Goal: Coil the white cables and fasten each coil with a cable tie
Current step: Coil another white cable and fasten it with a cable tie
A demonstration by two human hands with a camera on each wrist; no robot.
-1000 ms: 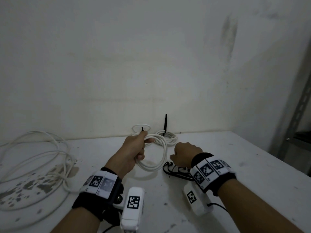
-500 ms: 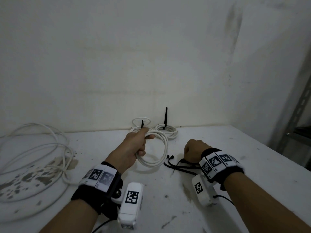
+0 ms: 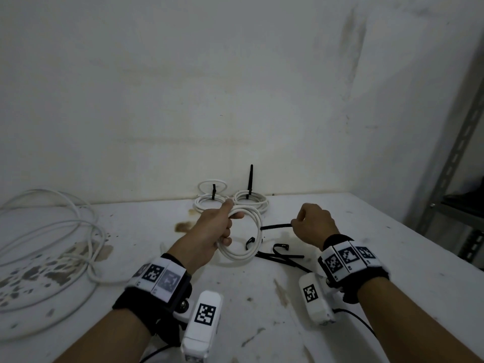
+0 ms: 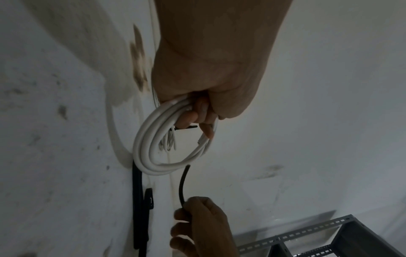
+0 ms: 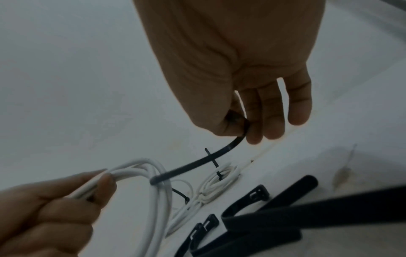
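Hands readying a cable tie at a coiled white cable.
Left hand [image 3: 209, 231] grips the coil [image 3: 246, 237]; right hand [image 3: 313, 225], lifted since earlier, pinches a black tie [image 3: 276, 226] whose tip now reaches it.

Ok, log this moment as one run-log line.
left hand: grips coiled white cable | right hand: pinches black plastic cable tie, tip at coil | coil: untied

From the head we look forward and down; each close wrist view looks along its hand, both sharing the held coil [image 4: 173, 144].
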